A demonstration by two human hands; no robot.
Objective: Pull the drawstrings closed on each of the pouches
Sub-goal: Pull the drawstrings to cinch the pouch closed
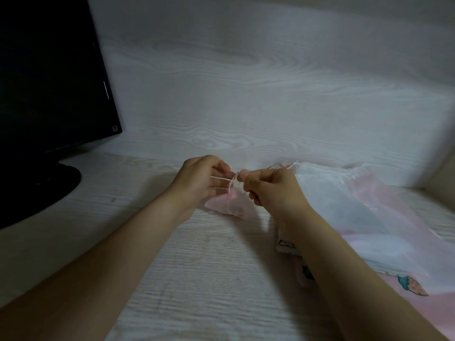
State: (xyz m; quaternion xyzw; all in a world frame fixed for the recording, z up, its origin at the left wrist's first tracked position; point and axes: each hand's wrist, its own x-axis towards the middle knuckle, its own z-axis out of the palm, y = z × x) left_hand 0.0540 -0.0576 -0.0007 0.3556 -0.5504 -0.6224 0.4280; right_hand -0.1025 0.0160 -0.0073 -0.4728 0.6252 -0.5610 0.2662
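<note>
both hands — left hand (200, 179), right hand (268, 190) — are pinched on the drawstring (222, 178) above the small pink pouch (227, 205) on the desk (209, 279). best to pull the ends straight apart, evenly, so the neck gathers. room is clear left — the pile of pouches (357, 207) crowds the right, the monitor (49, 82) stands far left.

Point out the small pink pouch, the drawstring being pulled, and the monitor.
small pink pouch (225, 205): head view, on its sheer body below the hands.
drawstring (220, 178): head view, on the taut cord beside the left hand's fingers.
monitor (49, 77): head view, on the dark screen.
</note>
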